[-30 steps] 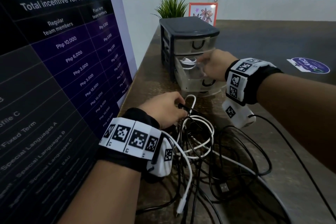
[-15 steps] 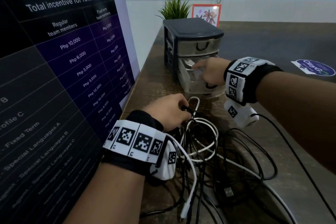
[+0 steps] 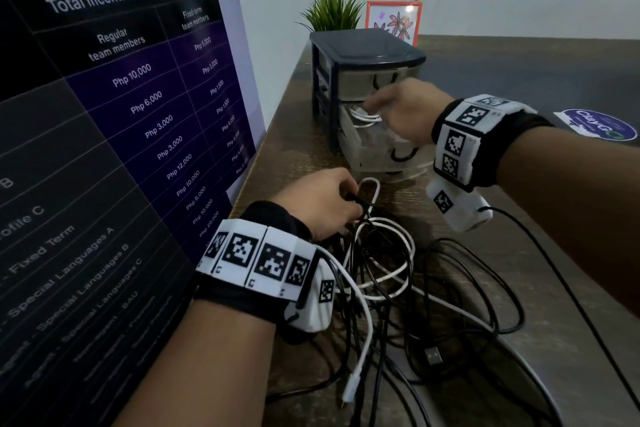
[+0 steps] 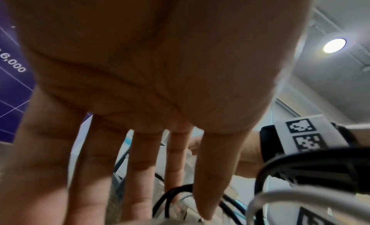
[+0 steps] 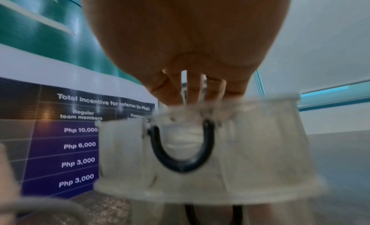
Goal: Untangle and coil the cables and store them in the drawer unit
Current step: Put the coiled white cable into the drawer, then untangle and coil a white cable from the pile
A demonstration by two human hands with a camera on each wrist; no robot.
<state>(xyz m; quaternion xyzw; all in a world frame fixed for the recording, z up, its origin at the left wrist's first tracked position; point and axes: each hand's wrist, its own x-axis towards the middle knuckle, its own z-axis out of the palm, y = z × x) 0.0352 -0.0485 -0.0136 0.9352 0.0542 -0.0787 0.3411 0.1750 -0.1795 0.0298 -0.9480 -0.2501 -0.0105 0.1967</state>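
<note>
A small drawer unit (image 3: 367, 55) with a dark top stands on the brown table (image 3: 519, 62). I can count three clear drawers in it. The middle drawer (image 3: 374, 146) is pulled out, and one coiled white cable (image 3: 363, 114) lies inside it. The bottom drawer is mostly hidden behind the open one.

In front of the drawer unit lies a messy pile of cables (image 3: 398, 288), black ones and white ones, all looped over each other. They are too tangled to count.

The right hand (image 3: 405, 111) reaches over the open drawer with its fingers stretched out above the white coil. It is blurry, so I cannot tell if it touches the coil or holds anything. The left hand (image 3: 322, 204) rests on the near edge of the pile, closer to me than the drawer unit. Its fingers look bent over a black cable there, but the wrist view shows them fairly straight, so I cannot tell if it grips.

Left of the drawer unit leans a big dark poster (image 3: 114, 114). Behind the unit are one green plant (image 3: 332, 10) and one small framed picture (image 3: 394, 21).
</note>
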